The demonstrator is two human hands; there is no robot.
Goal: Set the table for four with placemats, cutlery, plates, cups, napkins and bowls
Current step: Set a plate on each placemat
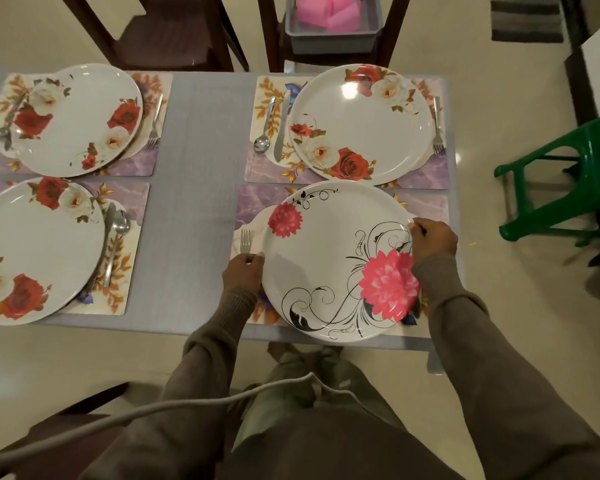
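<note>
Head view: the left grip (244, 271) curls its fingers on the left rim of the pink-flower plate (329, 261), and the right grip (432, 239) pinches the same plate's right rim, thumb on top. The plate sits over the placemat (426, 206) at the counter's near right corner, though whether it rests flat or is held just above cannot be told. A fork (246, 241) lies on that mat just beside the plate's left rim, its tines pointing to the far edge, its handle hidden under the left grip.

Past it, at the far right corner of the counter (201, 140), a rose plate (361, 123) lies on its own mat with a spoon (264, 128) and knife (282, 128) to its left and a second fork (438, 128) to its right. Two more rose plates occupy mats along the left side: the far one (78, 119) and the near one (35, 251) (the near one has a spoon and knife against its right rim).

Beyond the far edge, a grey tub (336, 36) holding pink things stands on a chair. A green stool (568, 178) stands on the floor off the right edge.
</note>
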